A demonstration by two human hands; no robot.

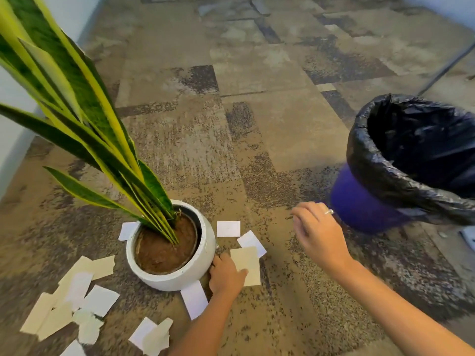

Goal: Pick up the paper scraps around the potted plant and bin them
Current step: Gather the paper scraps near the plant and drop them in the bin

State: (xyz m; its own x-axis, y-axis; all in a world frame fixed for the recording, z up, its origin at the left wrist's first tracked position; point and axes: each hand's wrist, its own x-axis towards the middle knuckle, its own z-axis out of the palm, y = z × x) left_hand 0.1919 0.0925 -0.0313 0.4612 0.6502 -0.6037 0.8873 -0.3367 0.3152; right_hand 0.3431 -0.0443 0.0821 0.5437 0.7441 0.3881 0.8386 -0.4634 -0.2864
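My left hand (225, 274) is down flat on a beige paper scrap (247, 264) at about four o'clock from the pot (177, 274), palm and thumb pressing its left edge, fingers curled against the pot's wall; not lifted, lying on the carpet. The scrap is a matte rectangle, thin card or paper, with a white one (252, 242) tucked partly under its top corner. Another white rectangle (228, 228) lies at two o'clock of the pot, one more (194, 299) at six o'clock touching the base, and a fifth (127, 229) peeks out at ten o'clock. Off at eight o'clock there's a loose heap (74, 294) of overlapping beige and white pieces, some with torn edges, too jumbled for me to count, plus a small pile (153, 336) at seven o'clock. No writing readable on any of them. The pot is round, white, speckled like stone, filled with brown soil, and long stiff green leaves (84, 104) with yellow edges fan up to the upper left. My right hand (316, 233) hovers loose and empty above the carpet (257, 124), fingers slack, a ring on one. Just beyond it at three o'clock stands one blue bin (359, 206) lined with a glossy, crinkled black bag (385, 176). The carpet is mottled tan and grey.
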